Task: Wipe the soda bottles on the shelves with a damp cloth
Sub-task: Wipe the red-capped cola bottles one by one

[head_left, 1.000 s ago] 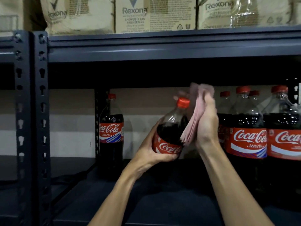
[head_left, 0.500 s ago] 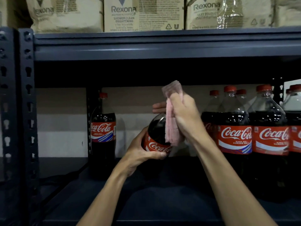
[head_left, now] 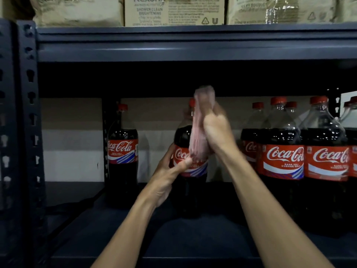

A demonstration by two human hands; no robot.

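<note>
Our left hand [head_left: 168, 177] grips the upright cola bottle [head_left: 191, 193] at its label while our right hand [head_left: 217, 130] clutches the pink cloth [head_left: 199, 141] against its shoulder.

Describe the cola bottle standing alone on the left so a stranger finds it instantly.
On the dark metal shelf below the cardboard boxes, look far left, beside the rear post. The lone bottle stands there; unlike the held bottle and the cluster at right, it has no neighbour.

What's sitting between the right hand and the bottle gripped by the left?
The pink cloth, in the head view: the right hand holds it against the bottle near its top, while the left hand grips the label.
</note>
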